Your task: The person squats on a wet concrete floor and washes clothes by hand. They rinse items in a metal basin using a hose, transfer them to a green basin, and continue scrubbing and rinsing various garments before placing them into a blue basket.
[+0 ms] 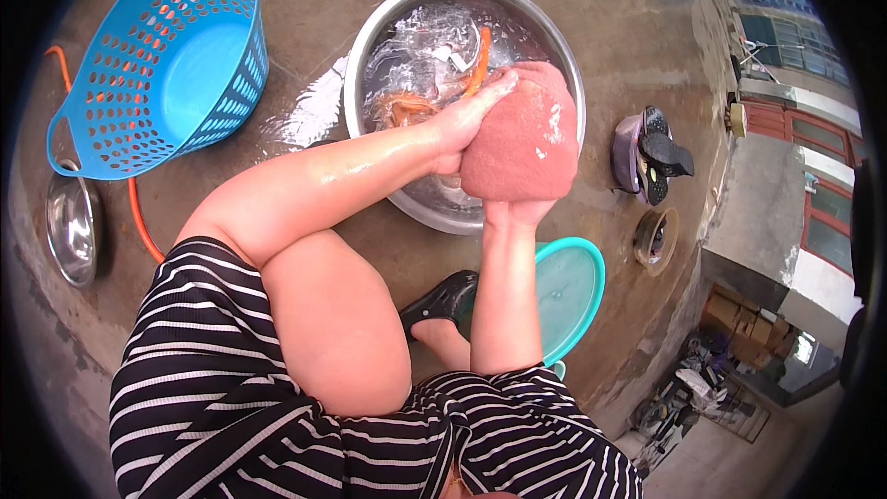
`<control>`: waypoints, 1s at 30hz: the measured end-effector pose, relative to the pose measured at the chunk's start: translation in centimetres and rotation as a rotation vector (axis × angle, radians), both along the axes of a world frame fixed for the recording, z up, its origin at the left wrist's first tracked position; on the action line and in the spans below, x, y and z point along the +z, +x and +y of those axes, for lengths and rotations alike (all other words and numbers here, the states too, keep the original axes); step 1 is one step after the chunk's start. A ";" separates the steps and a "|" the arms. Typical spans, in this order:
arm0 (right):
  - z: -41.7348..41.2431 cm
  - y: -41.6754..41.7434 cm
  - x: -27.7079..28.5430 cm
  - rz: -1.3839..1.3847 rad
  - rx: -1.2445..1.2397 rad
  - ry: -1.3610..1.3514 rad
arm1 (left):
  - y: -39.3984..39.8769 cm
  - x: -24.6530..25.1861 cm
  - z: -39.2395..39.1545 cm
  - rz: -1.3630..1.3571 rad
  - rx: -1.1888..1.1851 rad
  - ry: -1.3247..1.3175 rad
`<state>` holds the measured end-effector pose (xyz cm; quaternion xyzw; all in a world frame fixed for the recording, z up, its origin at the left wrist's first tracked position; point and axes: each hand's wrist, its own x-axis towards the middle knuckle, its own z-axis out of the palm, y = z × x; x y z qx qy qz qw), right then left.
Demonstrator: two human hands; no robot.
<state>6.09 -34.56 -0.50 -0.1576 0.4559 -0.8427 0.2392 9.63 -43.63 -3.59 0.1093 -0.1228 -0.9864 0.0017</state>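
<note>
A wet pink plush cloth [520, 145] is held over the right side of a round metal basin [362, 34]. My left hand [472, 118] grips its left edge, fingers pointing towards the far side. My right hand [521, 212] comes up at the near edge. Its fingers are hidden by the cloth, and whether they are inside or beneath it I cannot tell. White patches, like suds or wet glare, show on the cloth. In the basin is rippling water with an orange tube-like piece [481, 59] and a crumpled orange item [410, 109].
A blue perforated basket [201, 76] stands at left, near a metal bowl [71, 229] and an orange hose [141, 222]. By my right forearm is a green-rimmed basin [572, 291]. Farther right are a purple tub [626, 152] with black shoes [665, 152] and a beige bowl [648, 242]. The concrete floor [305, 28] is wet.
</note>
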 end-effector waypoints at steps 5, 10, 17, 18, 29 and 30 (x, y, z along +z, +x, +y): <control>4.8 -0.9 -2.0 -0.197 0.000 0.278 | -0.5 -2.4 0.3 -0.179 0.260 -0.061; 11.6 -3.3 -4.7 -0.215 0.324 0.409 | -0.5 -1.5 0.1 -0.245 0.333 -0.108; 9.0 0.7 -4.2 -0.387 0.280 0.101 | -1.1 -1.7 1.9 -0.324 0.357 -0.329; 7.5 1.0 -4.4 -0.395 0.200 0.082 | -0.9 -1.5 2.4 -0.352 0.319 -0.341; 3.5 -2.5 -4.3 -0.155 -0.044 0.171 | -1.0 -4.0 -0.8 -0.233 -0.260 -0.160; 3.3 -2.9 -3.8 -0.070 -0.059 0.168 | -0.8 -3.7 -1.0 -0.241 -0.297 -0.128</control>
